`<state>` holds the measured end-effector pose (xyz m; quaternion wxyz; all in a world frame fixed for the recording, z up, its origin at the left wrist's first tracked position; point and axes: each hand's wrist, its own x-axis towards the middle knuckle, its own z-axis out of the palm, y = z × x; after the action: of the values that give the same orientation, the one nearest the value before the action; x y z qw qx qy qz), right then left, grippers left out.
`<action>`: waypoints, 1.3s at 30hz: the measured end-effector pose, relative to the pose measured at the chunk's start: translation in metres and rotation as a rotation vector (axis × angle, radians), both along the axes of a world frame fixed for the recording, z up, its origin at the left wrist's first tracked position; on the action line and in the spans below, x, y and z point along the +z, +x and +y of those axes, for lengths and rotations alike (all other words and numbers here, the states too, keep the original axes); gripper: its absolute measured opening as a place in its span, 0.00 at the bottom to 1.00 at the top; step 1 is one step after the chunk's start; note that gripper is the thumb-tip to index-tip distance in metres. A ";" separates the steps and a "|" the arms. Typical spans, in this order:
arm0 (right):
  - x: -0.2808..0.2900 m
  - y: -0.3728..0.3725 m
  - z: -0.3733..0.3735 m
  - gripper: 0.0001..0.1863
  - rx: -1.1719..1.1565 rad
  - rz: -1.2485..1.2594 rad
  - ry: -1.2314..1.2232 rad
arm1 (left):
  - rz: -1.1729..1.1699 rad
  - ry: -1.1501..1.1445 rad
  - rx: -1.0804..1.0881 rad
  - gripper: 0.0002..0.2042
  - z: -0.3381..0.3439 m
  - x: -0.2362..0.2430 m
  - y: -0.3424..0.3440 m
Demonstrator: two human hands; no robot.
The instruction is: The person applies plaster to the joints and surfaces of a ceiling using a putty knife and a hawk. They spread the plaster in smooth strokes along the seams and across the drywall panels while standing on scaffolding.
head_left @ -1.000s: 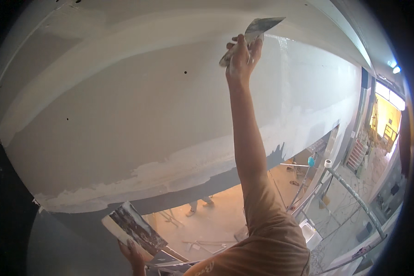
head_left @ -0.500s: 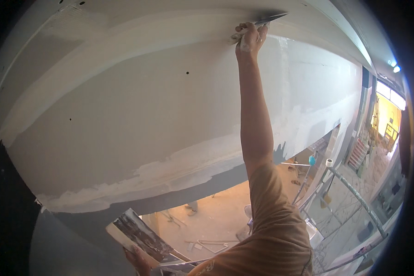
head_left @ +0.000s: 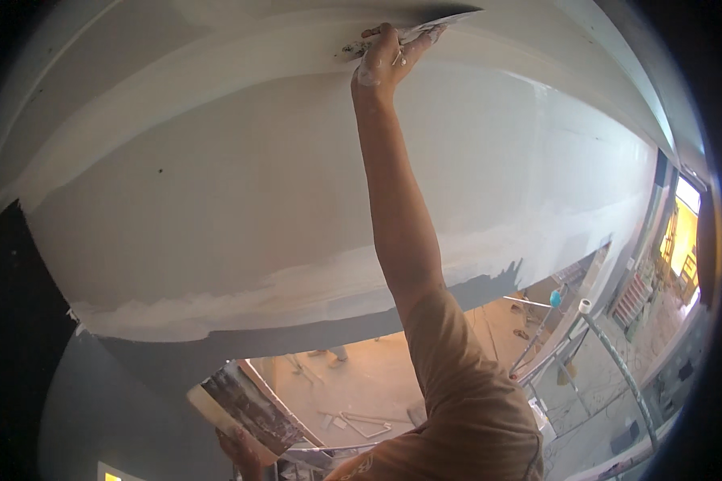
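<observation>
Overhead, the right hand (head_left: 382, 62) clasps a putty knife (head_left: 439, 22) — the left hand (head_left: 241, 454) grips a smeared board (head_left: 253, 413).

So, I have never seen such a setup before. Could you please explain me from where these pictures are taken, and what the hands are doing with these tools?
There is no machine here: these are a person's own bare hands. All the pictures come from one wide fisheye camera worn on the head, which is why straight edges look bent.

The right hand, stretched up high, holds a thin-bladed trowel. Its blade is at the pale surface above; I cannot tell if it touches. The left hand, low down, holds a flat plate smeared with dark and whitish material.

The large grey wall has whitish coating in bands and patches. Below it, the floor shows, and a metal rail stands at right.
</observation>
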<state>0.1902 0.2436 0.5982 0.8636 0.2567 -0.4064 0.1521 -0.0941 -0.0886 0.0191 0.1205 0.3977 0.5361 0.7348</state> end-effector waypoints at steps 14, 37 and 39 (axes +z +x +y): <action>-0.008 -0.189 -0.053 0.45 -0.158 -0.021 -0.063 | -0.182 0.135 0.182 0.38 -0.041 0.031 -0.015; -0.325 -0.077 -0.139 0.39 -0.543 -1.596 0.377 | -0.727 0.294 -0.511 0.20 0.067 0.052 -0.070; -0.330 -0.043 -0.119 0.40 -0.669 -1.682 0.305 | 0.355 -0.058 0.146 0.18 0.075 0.051 -0.065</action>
<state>0.1475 0.1243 0.2677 0.2393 0.0416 -0.9698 -0.0244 -0.1590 -0.0135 0.0698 -0.0184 0.4775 0.5973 0.6442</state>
